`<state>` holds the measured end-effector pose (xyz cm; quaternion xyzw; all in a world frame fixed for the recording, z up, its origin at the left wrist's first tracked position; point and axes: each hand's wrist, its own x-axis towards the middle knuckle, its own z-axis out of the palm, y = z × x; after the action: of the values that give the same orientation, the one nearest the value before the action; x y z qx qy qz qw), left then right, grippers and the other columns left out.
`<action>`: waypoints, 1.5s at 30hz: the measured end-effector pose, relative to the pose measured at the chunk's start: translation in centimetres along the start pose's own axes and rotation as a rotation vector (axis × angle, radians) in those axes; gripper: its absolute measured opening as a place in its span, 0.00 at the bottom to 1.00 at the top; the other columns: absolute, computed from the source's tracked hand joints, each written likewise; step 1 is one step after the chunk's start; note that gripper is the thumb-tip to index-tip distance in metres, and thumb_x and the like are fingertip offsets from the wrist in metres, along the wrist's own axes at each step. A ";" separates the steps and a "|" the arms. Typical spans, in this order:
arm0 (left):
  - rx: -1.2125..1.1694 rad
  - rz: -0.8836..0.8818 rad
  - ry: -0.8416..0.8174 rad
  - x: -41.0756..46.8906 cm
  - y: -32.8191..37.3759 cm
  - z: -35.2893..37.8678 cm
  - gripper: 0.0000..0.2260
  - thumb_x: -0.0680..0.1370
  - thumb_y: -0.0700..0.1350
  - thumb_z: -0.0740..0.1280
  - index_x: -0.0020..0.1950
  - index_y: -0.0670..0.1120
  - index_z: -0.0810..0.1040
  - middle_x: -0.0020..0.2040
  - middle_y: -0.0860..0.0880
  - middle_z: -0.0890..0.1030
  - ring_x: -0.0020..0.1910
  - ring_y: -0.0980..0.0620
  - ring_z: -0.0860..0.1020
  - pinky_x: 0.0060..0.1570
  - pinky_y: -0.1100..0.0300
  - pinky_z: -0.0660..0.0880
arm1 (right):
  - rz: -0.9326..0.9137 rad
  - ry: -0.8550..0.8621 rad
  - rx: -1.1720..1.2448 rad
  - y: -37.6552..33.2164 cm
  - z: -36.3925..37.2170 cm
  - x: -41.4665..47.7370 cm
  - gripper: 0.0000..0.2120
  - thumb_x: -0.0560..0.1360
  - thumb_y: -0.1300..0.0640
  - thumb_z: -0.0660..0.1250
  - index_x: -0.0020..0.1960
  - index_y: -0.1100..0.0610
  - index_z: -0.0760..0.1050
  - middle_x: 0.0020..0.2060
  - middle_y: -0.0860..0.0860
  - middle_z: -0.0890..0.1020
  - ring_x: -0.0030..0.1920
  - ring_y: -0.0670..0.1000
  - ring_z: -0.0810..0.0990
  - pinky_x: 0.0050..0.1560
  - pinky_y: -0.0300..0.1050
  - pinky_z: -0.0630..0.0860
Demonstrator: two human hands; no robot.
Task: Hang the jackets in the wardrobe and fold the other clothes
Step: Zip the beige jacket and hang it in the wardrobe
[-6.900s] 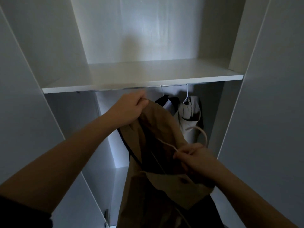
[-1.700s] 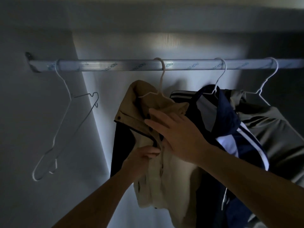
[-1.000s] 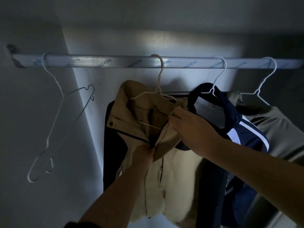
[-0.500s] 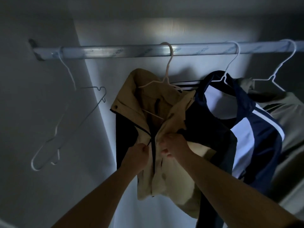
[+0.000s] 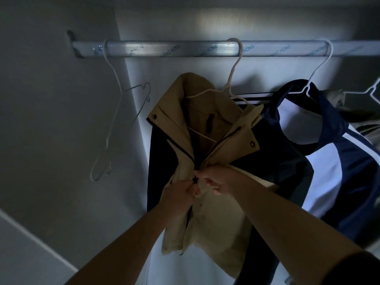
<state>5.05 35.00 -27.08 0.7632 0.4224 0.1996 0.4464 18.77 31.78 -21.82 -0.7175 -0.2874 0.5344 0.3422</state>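
Note:
A tan jacket [image 5: 213, 219] with dark side panels hangs on a pale hanger [image 5: 233, 79] from the metal wardrobe rail [image 5: 164, 48]. My left hand [image 5: 177, 197] pinches the left front edge of the tan jacket at the zip. My right hand [image 5: 219, 179] pinches the right front edge just beside it. Both hands meet at mid-chest height, the collar above them lying open. To the right hangs a navy and white jacket [image 5: 329, 171] on a white hanger [image 5: 314, 75].
An empty wire hanger [image 5: 115, 128] hangs at the rail's left end near the wardrobe side wall [image 5: 51, 120]. A grey-olive garment [image 5: 362, 112] on a third hanger shows at the far right. The wardrobe back panel [image 5: 205, 23] is dimly lit.
My right hand left the collar and came down to the zip beside my left hand. Both front edges of the tan jacket are now drawn together at the chest.

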 end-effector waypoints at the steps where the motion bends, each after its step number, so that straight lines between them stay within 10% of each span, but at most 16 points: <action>1: 0.007 0.008 -0.009 -0.1 -0.1 0.0 0.16 0.81 0.44 0.57 0.35 0.52 0.75 0.22 0.60 0.74 0.23 0.63 0.69 0.29 0.63 0.64 | -0.012 -0.006 -0.010 0.0 0.1 -0.3 0.13 0.74 0.50 0.71 0.54 0.53 0.73 0.39 0.45 0.73 0.38 0.43 0.68 0.36 0.40 0.63; 5: 0.295 0.016 -0.048 -0.6 -1.6 -0.1 0.00 0.77 0.48 0.64 0.47 0.53 0.74 0.39 0.58 0.78 0.38 0.60 0.77 0.38 0.63 0.73 | -0.036 0.040 -0.054 -1.5 -0.4 -1.4 0.09 0.78 0.53 0.65 0.54 0.56 0.78 0.46 0.48 0.77 0.38 0.43 0.70 0.36 0.38 0.63; 8: 0.302 0.026 0.087 0.5 -1.4 0.7 0.18 0.76 0.50 0.67 0.64 0.46 0.70 0.57 0.49 0.75 0.56 0.51 0.75 0.56 0.54 0.73 | -0.039 0.063 0.096 -2.7 -1.2 -2.6 0.09 0.79 0.57 0.63 0.42 0.58 0.76 0.41 0.50 0.78 0.29 0.43 0.65 0.27 0.35 0.59; 13: 0.233 0.062 0.280 2.7 2.3 3.6 0.14 0.78 0.58 0.61 0.45 0.48 0.73 0.38 0.51 0.76 0.43 0.47 0.80 0.40 0.58 0.73 | -0.044 0.038 0.219 -3.5 -1.0 -5.2 0.10 0.81 0.60 0.60 0.41 0.59 0.73 0.34 0.51 0.77 0.26 0.44 0.64 0.17 0.32 0.56; 22: 0.490 0.011 0.309 2.4 1.7 5.0 0.18 0.79 0.60 0.60 0.36 0.49 0.70 0.37 0.49 0.79 0.36 0.52 0.78 0.38 0.59 0.76 | -0.179 0.179 0.419 -6.7 -1.8 -8.5 0.13 0.80 0.60 0.60 0.37 0.58 0.72 0.30 0.50 0.75 0.25 0.44 0.63 0.17 0.32 0.58; 33: 0.377 -0.153 0.180 2.1 1.3 5.0 0.14 0.81 0.54 0.59 0.58 0.47 0.76 0.54 0.50 0.80 0.53 0.51 0.78 0.49 0.62 0.72 | -0.471 0.194 0.007 -10.8 -3.8 -11.4 0.16 0.80 0.57 0.61 0.35 0.58 0.76 0.30 0.50 0.78 0.25 0.45 0.73 0.21 0.30 0.67; 37: 0.056 0.041 0.314 2.0 4.6 1.6 0.06 0.77 0.42 0.65 0.53 0.44 0.73 0.46 0.49 0.77 0.48 0.49 0.78 0.52 0.54 0.75 | -0.464 0.185 -0.053 -10.1 -5.7 -10.8 0.10 0.80 0.59 0.62 0.43 0.59 0.78 0.34 0.51 0.79 0.24 0.42 0.73 0.23 0.30 0.68; 41: -0.112 0.353 0.593 1.6 11.4 -2.6 0.12 0.74 0.32 0.63 0.53 0.46 0.71 0.44 0.54 0.74 0.42 0.61 0.75 0.42 0.73 0.70 | -0.510 0.164 -0.090 -9.4 -6.9 -10.5 0.09 0.79 0.63 0.62 0.41 0.64 0.76 0.32 0.55 0.78 0.23 0.43 0.77 0.24 0.31 0.69; 45: 0.018 0.568 0.620 2.6 16.7 -4.6 0.10 0.75 0.39 0.66 0.56 0.44 0.74 0.47 0.57 0.74 0.45 0.59 0.74 0.45 0.77 0.67 | -0.737 0.585 -0.576 -6.2 -10.3 -9.7 0.07 0.77 0.60 0.62 0.46 0.61 0.77 0.40 0.54 0.79 0.43 0.55 0.79 0.43 0.37 0.73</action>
<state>11.18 35.42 -10.70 0.7571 0.3111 0.5312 0.2189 25.87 26.04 -9.36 -0.7525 -0.5470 0.0573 0.3622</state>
